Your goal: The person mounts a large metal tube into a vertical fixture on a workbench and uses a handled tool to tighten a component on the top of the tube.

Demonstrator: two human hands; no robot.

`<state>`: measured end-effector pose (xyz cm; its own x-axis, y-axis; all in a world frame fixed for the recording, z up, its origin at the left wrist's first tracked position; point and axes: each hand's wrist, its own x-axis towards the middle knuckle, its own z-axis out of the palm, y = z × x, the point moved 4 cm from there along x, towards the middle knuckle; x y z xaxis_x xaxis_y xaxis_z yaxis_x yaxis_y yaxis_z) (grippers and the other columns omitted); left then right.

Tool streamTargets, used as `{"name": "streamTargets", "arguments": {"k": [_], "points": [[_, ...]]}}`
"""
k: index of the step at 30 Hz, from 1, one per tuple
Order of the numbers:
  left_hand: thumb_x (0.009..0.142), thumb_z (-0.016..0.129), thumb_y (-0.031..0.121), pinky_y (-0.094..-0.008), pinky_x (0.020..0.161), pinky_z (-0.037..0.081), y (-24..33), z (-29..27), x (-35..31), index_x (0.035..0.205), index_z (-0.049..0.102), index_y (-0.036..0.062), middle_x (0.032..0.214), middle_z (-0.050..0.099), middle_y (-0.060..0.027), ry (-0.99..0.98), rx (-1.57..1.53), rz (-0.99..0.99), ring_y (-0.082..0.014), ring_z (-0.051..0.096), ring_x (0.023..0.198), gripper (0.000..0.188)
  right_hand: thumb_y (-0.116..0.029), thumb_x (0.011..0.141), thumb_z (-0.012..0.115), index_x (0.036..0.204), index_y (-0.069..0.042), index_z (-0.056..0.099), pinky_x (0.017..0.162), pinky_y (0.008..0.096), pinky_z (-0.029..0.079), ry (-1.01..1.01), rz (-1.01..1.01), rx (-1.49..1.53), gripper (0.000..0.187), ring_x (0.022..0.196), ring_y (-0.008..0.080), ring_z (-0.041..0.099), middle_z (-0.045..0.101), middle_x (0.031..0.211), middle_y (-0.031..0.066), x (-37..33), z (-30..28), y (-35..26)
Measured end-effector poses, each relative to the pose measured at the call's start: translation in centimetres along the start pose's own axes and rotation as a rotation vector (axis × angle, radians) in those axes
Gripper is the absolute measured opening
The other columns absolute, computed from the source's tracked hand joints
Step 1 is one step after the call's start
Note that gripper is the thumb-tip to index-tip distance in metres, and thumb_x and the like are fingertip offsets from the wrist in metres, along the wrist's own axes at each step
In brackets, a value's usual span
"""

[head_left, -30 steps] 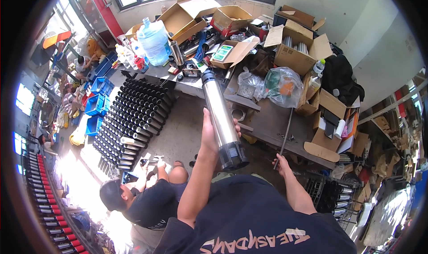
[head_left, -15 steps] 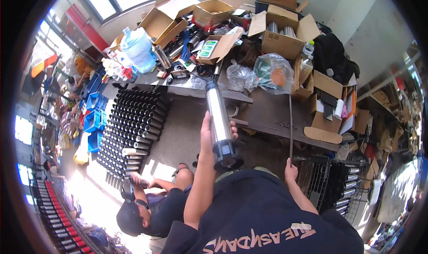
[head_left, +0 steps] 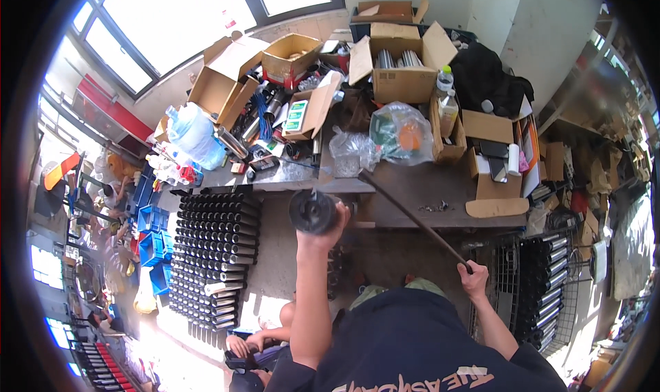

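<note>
My left hand (head_left: 330, 232) is wrapped round a metal cylinder with a black end cap (head_left: 311, 212). The round black end faces up at me, and most of the silver body is hidden behind it. In my right hand (head_left: 474, 280), closed at its lower end, is a long thin dark rod (head_left: 414, 219). The rod slants up and to the left, and its far tip appears over the front edge of the workbench (head_left: 405, 198), to the right of the cylinder. I cannot tell whether the tip touches anything.
Cardboard boxes (head_left: 405, 86), a large water bottle (head_left: 196, 136) and plastic bags (head_left: 402, 134) crowd the bench. A rack of black-ended cylinders (head_left: 216, 254) stands at left, a wire cage of cylinders (head_left: 546, 296) at right. A co-worker (head_left: 258, 357) crouches at lower left.
The cylinder has turned from showing its silver side to showing its black end, and sits further left. The rod has tilted from upright to slanting left. The co-worker appears lower in view.
</note>
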<state>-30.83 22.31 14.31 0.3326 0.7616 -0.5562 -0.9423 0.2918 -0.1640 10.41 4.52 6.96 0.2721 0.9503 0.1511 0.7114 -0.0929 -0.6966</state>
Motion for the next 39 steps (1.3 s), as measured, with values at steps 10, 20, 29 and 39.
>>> {"name": "streamTargets", "arguments": {"k": [10,20,29,39], "points": [[0.081,0.069,0.028,-0.0406,0.077,0.063,2.8,2.8,7.9,0.114,0.047,-0.006,0.116,0.034,-0.0307,0.05,0.135,0.007,-0.0361,0.05,0.1,0.052,-0.034,0.085,0.072,0.067,-0.004,0.062,0.052,0.0419,0.044,0.183,-0.401,0.03,0.037,0.059,0.0409,0.058,0.057,0.061,0.0185,15.7,-4.5,-9.6],[0.086,0.07,0.035,-0.0454,0.082,0.059,0.9,3.6,7.2,0.092,0.057,-0.0082,0.1,0.053,-0.0259,0.192,0.051,0.11,-0.0377,0.053,0.098,0.046,-0.018,0.092,0.06,0.06,-0.003,0.051,0.05,0.0446,0.041,0.44,-0.408,-0.16,0.036,0.054,0.0391,0.056,0.052,0.058,0.018,21.8,-4.1,-11.6],[0.081,0.073,0.027,-0.0426,0.078,0.059,1.1,2.4,7.5,0.099,0.057,-0.0085,0.094,0.057,-0.0205,0.226,-0.049,0.085,-0.0329,0.058,0.093,0.043,-0.028,0.094,0.055,0.062,-0.009,0.06,0.053,0.0459,0.048,0.267,-0.393,-0.235,0.038,0.061,0.0378,0.063,0.061,0.063,0.0178,26.3,-0.8,-12.7],[0.079,0.072,0.031,-0.0388,0.076,0.06,2.3,2.4,10.1,0.091,0.061,-0.0006,0.094,0.058,-0.0181,0.275,0.06,-0.004,-0.0333,0.057,0.095,0.036,-0.034,0.094,0.049,0.064,-0.01,0.062,0.055,0.0495,0.05,0.224,-0.453,-0.225,0.04,0.063,0.0409,0.064,0.063,0.065,0.018,28.5,-0.2,-13.9]]}}
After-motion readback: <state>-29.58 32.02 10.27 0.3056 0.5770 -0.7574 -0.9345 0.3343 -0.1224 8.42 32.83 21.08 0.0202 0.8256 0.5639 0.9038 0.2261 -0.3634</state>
